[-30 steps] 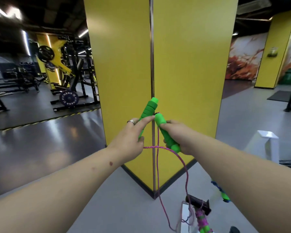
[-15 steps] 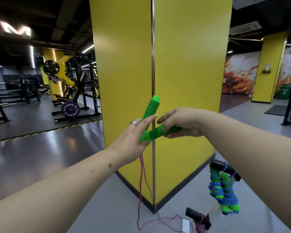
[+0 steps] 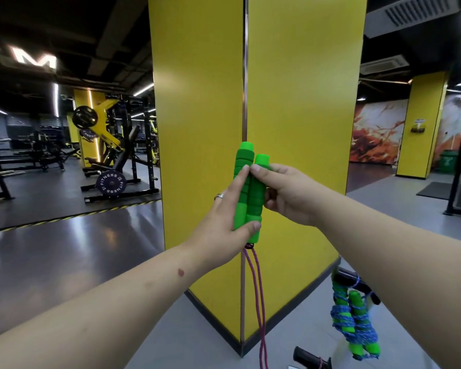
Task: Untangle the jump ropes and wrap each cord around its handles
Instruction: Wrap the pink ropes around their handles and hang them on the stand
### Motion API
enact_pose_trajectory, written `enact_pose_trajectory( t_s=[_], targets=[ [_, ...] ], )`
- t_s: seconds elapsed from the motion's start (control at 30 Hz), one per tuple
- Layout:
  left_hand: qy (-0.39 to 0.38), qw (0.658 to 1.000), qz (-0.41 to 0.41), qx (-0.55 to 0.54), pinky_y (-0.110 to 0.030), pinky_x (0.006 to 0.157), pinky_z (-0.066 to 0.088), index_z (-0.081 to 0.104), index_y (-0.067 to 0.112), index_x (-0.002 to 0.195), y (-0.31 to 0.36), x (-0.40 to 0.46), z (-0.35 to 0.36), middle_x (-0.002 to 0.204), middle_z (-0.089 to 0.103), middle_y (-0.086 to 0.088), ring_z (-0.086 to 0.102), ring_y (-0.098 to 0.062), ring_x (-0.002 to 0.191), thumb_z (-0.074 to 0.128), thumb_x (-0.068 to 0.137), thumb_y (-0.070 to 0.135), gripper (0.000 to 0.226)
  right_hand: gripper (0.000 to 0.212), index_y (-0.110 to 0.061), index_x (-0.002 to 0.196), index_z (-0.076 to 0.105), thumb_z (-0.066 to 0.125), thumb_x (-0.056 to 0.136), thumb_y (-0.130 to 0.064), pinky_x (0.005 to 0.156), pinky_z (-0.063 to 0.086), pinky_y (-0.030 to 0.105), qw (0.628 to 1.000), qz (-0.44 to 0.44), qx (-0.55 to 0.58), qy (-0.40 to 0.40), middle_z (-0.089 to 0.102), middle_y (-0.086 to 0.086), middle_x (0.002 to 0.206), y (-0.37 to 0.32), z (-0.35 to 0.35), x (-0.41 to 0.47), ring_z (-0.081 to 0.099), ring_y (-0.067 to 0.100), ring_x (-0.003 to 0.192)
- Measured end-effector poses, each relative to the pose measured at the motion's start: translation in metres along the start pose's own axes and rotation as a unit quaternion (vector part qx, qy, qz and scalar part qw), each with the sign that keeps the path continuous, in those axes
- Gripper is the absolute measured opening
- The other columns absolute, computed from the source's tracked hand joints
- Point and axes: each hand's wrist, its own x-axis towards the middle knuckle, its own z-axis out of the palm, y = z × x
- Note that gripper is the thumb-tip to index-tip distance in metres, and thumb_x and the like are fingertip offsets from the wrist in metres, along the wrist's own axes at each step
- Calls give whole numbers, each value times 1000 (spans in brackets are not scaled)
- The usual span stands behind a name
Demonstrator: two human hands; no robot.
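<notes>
Head view: the pink cord (image 3: pixel 258 302) hangs in two strands from the bottom ends of the handles and runs out of the picture at the lower edge, so its loop is cut off. A second rope (image 3: pixel 353 323), green handles wrapped in blue cord, hangs low on the right, partly hidden by the right forearm. The two green handles (image 3: pixel 248 193) stand upright side by side, touching, in front of the yellow pillar (image 3: pixel 298 129). The left hand (image 3: pixel 224 222) holds them, thumb curled across their lower part. The right hand (image 3: pixel 285 195) pinches the right-hand handle near its top.
</notes>
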Motion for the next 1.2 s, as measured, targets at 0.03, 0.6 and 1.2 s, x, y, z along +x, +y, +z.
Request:
enact_pose_trajectory(
  t_s=[0.03, 0.6, 1.2],
  targets=[
    [1, 1000, 0, -12, -24, 101, 42, -1, 66, 152, 3, 0, 0, 146, 39, 11, 39, 4, 123, 67, 97, 25, 96, 18, -22, 104, 71, 66, 95, -37, 56, 33, 23, 1000, -3, 5, 6, 63, -4, 82, -1, 2, 0, 47, 10, 64],
    [38, 986, -9, -165, -28, 87, 60, 16, 58, 154, 10, -3, 0, 142, 44, 32, 60, 5, 119, 65, 95, 0, 96, 39, -9, 129, 61, 65, 96, -30, 96, 55, 50, 997, -20, 77, 14, 71, 13, 115, -4, 27, 2, 69, 30, 107],
    [-49, 805, 245, 538, -50, 116, 31, 18, 23, 162, -5, 15, -28, 147, 54, -5, 42, -32, 144, 63, 76, 11, 97, 25, 0, 116, 61, 66, 91, 2, 87, 59, 47, 959, 143, -156, -190, 71, 21, 103, 13, 24, -15, 71, 34, 94]
  ],
)
